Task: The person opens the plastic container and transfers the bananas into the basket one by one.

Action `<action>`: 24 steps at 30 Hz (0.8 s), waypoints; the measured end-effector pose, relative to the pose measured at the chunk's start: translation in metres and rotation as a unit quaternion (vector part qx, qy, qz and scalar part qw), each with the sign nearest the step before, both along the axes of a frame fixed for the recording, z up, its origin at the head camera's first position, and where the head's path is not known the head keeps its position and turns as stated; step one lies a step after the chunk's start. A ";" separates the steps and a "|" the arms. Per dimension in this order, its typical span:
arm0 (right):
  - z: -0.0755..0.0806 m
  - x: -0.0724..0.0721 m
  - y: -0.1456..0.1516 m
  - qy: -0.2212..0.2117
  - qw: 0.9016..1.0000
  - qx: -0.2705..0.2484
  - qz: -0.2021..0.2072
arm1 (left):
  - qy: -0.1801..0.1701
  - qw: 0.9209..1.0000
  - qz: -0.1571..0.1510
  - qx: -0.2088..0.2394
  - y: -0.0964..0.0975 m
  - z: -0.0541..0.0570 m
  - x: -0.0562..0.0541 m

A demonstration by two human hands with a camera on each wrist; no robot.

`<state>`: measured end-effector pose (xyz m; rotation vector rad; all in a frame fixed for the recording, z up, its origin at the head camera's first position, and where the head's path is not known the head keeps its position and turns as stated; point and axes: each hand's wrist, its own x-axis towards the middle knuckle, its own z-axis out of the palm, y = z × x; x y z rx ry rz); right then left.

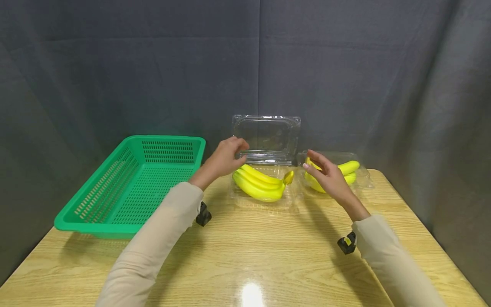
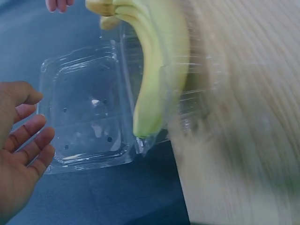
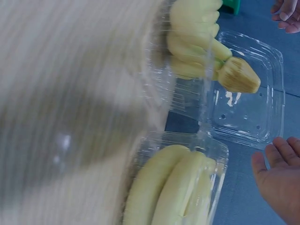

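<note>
A bunch of bananas (image 1: 258,183) lies in the base of a clear plastic clamshell container, its stem toward the right. The container's lid (image 1: 266,138) stands raised at the back. My left hand (image 1: 224,157) hovers by the lid's left side with fingers loosely bent and holding nothing; in the left wrist view its fingertips (image 2: 44,133) are near the lid's edge. My right hand (image 1: 327,175) is held over the second clamshell, fingers apart from the thumb and nothing between them. That second container (image 3: 218,154) is closed over more bananas (image 3: 173,187).
A green plastic basket (image 1: 130,228) with slotted walls stands on the left of the wooden table (image 1: 238,251). Behind the containers hangs a dark grey curtain (image 1: 172,85). The second clamshell sits close to the table's back right corner.
</note>
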<state>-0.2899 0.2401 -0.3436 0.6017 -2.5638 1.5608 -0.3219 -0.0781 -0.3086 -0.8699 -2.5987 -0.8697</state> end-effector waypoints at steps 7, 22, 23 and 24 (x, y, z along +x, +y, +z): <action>-0.011 0.008 -0.001 0.019 0.999 0.032 0.005 | 0.006 0.998 -0.014 -0.053 0.001 -0.008 0.001; -0.033 0.017 0.003 0.034 0.991 0.128 0.007 | -0.032 0.992 -0.040 -0.116 0.000 -0.018 0.001; -0.034 0.017 0.003 0.033 0.991 0.132 0.009 | -0.036 0.992 -0.041 -0.117 0.000 -0.018 0.000; -0.035 0.018 0.002 0.036 0.990 0.139 0.010 | -0.037 0.991 -0.043 -0.120 0.000 -0.019 0.000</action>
